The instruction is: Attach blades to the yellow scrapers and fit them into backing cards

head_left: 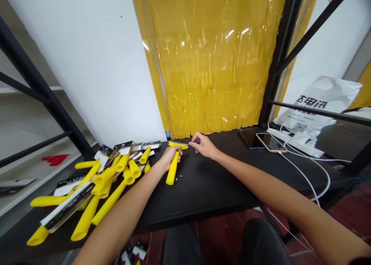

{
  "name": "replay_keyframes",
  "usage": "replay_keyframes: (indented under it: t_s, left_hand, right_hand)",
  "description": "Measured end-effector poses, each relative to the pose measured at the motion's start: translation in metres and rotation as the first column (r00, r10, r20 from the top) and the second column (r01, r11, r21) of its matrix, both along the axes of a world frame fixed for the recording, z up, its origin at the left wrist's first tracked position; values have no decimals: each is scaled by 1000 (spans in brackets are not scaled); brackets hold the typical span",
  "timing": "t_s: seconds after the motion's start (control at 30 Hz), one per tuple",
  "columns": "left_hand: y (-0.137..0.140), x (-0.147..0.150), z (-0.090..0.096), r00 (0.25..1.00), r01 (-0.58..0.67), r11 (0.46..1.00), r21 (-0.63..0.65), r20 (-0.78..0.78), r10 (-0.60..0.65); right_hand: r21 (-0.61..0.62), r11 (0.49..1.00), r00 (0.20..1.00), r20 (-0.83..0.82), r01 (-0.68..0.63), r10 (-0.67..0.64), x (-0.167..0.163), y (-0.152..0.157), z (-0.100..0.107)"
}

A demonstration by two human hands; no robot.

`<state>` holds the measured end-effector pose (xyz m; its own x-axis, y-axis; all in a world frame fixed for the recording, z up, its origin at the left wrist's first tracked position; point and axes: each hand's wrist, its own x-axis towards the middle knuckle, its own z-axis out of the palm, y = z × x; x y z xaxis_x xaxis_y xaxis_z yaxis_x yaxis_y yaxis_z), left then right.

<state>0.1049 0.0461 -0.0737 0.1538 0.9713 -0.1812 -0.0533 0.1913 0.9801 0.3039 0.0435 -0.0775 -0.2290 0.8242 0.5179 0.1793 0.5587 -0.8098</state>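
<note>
My left hand (pixel 170 157) is closed around a yellow T-shaped tool (pixel 173 168), its hollow tubular handle pointing down toward me. Pinched in my right hand (pixel 204 145) is a small screwdriver (pixel 198 141) with a dark handle. Its thin shaft points left, at the head of the yellow tool; whether the tip touches is too small to tell. Two tiny metal pieces (pixel 179 177), perhaps screws, lie on the black table (pixel 214 191) just right of the yellow handle. Beside my left forearm lies a pile of similar yellow-handled tools (pixel 104 180), several with black-and-white cards.
At the right lie a dark tablet-like device (pixel 249 139) and a phone (pixel 271 142) with a white cable. Behind them are a power strip (pixel 295 141) and a white plastic bag (pixel 315 102). Black metal frame posts (pixel 279 56) flank the table; a yellow plastic curtain (pixel 214 64) hangs behind.
</note>
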Motion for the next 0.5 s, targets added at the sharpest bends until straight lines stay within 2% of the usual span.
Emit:
replay_keyframes:
  t_s: [0.1, 0.17, 0.33, 0.5]
  left_hand:
    - [4, -1, 0, 1000, -2, 1000, -20, 15, 2]
    - [5, -2, -1, 1000, -1, 1000, -20, 26, 1]
    - [2, -3, -4, 999, 15, 1000, 7, 31, -15]
    - [0, -2, -6, 1000, 15, 999, 31, 12, -15]
  right_hand:
    - [-44, 994, 993, 46, -104, 106, 7, 5, 1]
    - [-71, 991, 992, 47, -113, 116, 10, 6, 1]
    - [-2, 997, 996, -21, 82, -82, 6, 7, -2]
    - [-170, 982, 976, -186, 84, -116, 2, 15, -12]
